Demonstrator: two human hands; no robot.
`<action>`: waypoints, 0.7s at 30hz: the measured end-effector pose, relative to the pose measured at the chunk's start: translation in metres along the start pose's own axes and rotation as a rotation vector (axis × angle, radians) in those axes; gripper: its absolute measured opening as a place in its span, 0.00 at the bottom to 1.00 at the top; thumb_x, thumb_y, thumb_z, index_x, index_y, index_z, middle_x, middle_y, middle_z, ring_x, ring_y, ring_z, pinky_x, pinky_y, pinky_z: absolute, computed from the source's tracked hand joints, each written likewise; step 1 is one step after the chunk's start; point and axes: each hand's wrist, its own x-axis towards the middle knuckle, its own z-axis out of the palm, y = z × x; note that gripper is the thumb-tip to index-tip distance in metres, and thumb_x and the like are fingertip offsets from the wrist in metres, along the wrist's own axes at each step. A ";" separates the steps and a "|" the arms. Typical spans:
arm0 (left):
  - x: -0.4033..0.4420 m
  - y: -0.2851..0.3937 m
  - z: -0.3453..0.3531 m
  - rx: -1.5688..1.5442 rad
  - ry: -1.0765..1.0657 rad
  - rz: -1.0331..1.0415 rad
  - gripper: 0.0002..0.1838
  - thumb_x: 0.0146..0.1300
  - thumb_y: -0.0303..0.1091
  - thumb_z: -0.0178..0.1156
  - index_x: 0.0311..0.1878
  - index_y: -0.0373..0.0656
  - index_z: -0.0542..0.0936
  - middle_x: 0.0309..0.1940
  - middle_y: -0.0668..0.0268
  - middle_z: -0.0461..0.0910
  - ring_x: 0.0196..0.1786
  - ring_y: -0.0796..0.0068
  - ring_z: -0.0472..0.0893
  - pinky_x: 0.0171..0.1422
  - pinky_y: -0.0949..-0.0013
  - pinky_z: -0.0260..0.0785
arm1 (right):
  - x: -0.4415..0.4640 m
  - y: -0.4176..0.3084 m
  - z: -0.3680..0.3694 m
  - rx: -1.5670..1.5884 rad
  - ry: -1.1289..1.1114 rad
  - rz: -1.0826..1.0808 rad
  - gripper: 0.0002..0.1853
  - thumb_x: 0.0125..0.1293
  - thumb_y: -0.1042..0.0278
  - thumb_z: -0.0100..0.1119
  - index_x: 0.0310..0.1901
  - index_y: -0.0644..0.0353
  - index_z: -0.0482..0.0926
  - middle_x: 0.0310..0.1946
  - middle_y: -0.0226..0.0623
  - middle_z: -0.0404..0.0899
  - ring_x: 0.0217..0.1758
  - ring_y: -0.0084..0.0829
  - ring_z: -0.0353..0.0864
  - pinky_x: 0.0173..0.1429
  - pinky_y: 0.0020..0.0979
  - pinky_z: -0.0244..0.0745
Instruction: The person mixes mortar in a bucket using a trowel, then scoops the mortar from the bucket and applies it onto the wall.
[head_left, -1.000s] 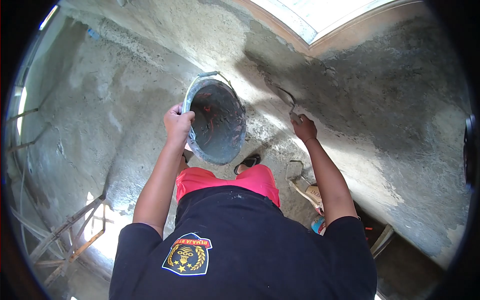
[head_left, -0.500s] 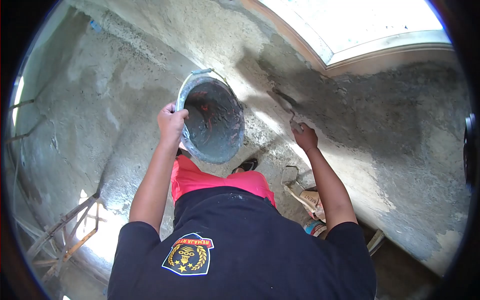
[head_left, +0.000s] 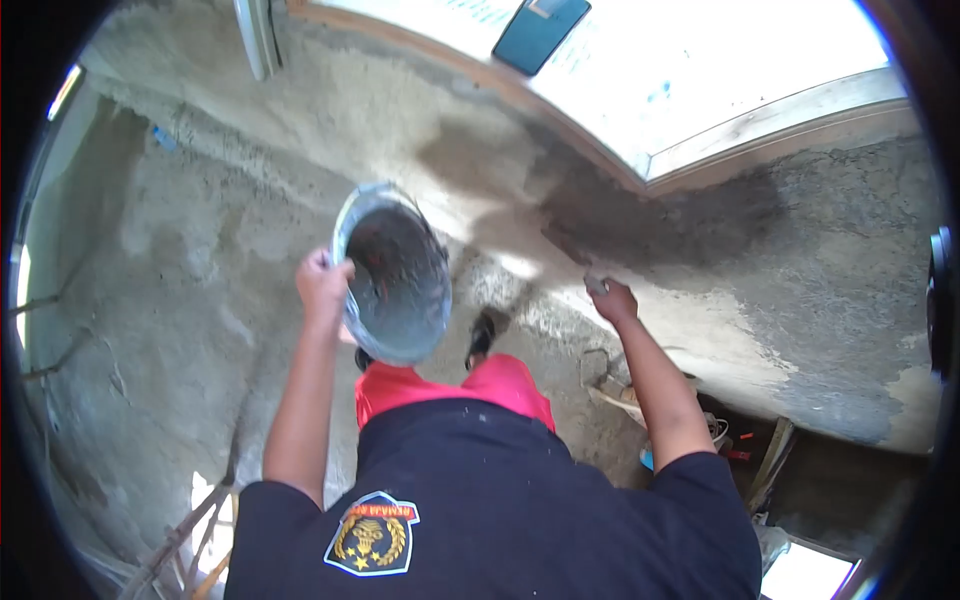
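Poles (head_left: pixel 185 535): lower left, cut off by the border. Floor (head_left: pixel 200 335): extends from the poles to the bucket (head_left: pixel 428 290). Left hand (head_left: pixel 325 287): closed on the bucket's left rim, fingertips partly hidden; bucket tilted, mouth facing the camera. Trowel (head_left: pixel 593 280): at the wall (head_left: pixel 700 225), right of the bucket, blade hard to distinguish from dark plaster. Right hand (head_left: pixel 616 301): gripping the trowel's handle, well apart from the bucket.
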 end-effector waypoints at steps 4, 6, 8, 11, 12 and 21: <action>0.020 0.012 -0.026 -0.153 0.041 0.005 0.04 0.41 0.23 0.60 0.20 0.41 0.74 0.18 0.73 0.74 0.21 0.83 0.67 0.26 0.73 0.58 | 0.031 0.003 -0.004 -0.011 -0.009 -0.100 0.24 0.60 0.43 0.61 0.52 0.49 0.82 0.47 0.45 0.84 0.52 0.46 0.83 0.54 0.43 0.77; 0.018 0.011 -0.028 -0.144 0.064 0.028 0.04 0.41 0.22 0.60 0.19 0.41 0.74 0.18 0.72 0.74 0.21 0.83 0.68 0.27 0.73 0.59 | 0.032 0.020 0.001 0.042 0.014 -0.075 0.26 0.59 0.42 0.61 0.53 0.50 0.81 0.48 0.45 0.84 0.52 0.47 0.82 0.55 0.43 0.77; 0.013 0.021 -0.029 -0.138 0.097 0.071 0.05 0.41 0.22 0.60 0.19 0.40 0.74 0.18 0.72 0.74 0.21 0.83 0.68 0.27 0.74 0.59 | 0.046 0.043 0.018 0.027 0.072 -0.087 0.27 0.59 0.41 0.62 0.53 0.51 0.82 0.49 0.44 0.84 0.53 0.46 0.82 0.56 0.42 0.77; 0.002 0.029 -0.020 -0.076 0.111 0.049 0.04 0.42 0.21 0.59 0.20 0.39 0.74 0.19 0.70 0.76 0.22 0.83 0.71 0.28 0.75 0.62 | 0.062 0.074 0.037 -0.003 -0.041 -0.115 0.22 0.59 0.40 0.60 0.45 0.48 0.85 0.46 0.41 0.85 0.50 0.45 0.83 0.54 0.44 0.78; -0.006 0.029 -0.015 -0.052 0.097 0.033 0.04 0.42 0.21 0.59 0.20 0.39 0.74 0.19 0.70 0.76 0.22 0.83 0.71 0.28 0.75 0.62 | 0.050 0.069 0.025 0.024 -0.081 -0.100 0.22 0.59 0.41 0.61 0.47 0.46 0.84 0.44 0.41 0.85 0.49 0.45 0.84 0.52 0.44 0.78; -0.026 0.045 0.014 -0.171 0.068 -0.008 0.09 0.44 0.18 0.57 0.31 0.35 0.80 0.23 0.69 0.78 0.24 0.82 0.72 0.30 0.75 0.64 | 0.041 0.062 0.017 0.074 -0.029 -0.172 0.19 0.61 0.46 0.61 0.47 0.49 0.81 0.41 0.42 0.85 0.46 0.46 0.84 0.50 0.45 0.79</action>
